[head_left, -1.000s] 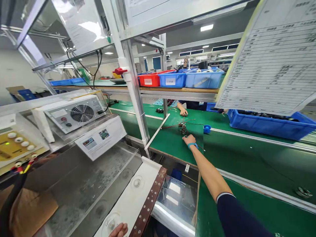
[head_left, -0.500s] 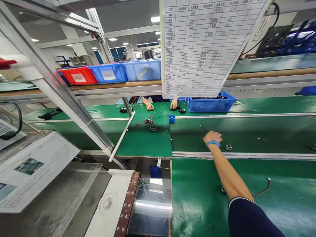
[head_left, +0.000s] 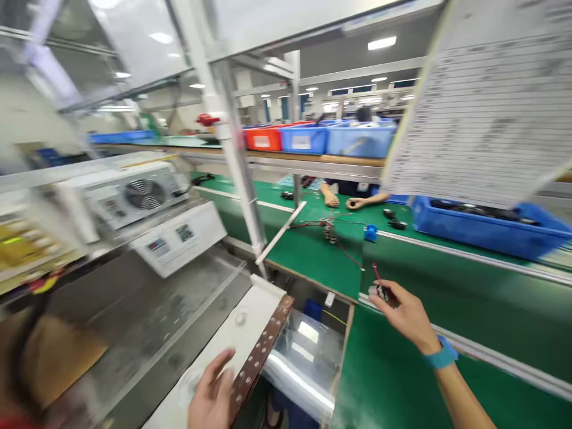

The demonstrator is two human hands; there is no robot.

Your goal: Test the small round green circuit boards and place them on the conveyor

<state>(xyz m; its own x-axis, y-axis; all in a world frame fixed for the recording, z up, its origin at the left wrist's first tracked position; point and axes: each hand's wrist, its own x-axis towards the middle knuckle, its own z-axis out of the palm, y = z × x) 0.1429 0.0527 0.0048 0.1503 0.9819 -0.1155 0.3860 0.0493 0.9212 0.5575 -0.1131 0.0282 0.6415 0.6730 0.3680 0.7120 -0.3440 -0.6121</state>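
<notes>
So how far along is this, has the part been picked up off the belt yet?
Done: the small wired part is up off the green belt, pinched in the right hand. In hand: carrying it. The left hand rests on the white fixture plate. Left: placing it; nothing sits there yet.

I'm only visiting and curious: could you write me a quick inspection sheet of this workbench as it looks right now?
Surface: green belt, mostly bare near the hands.
Job's things: small part with red wire.
Clutter: wired parts, blue cup, blue bin.
Grippers: right hand pinches the small part; left hand rests on the white fixture.
Cables: red leads on the belt.
Surroundings: fan unit, hanging chart, co-worker's hands opposite.
</notes>
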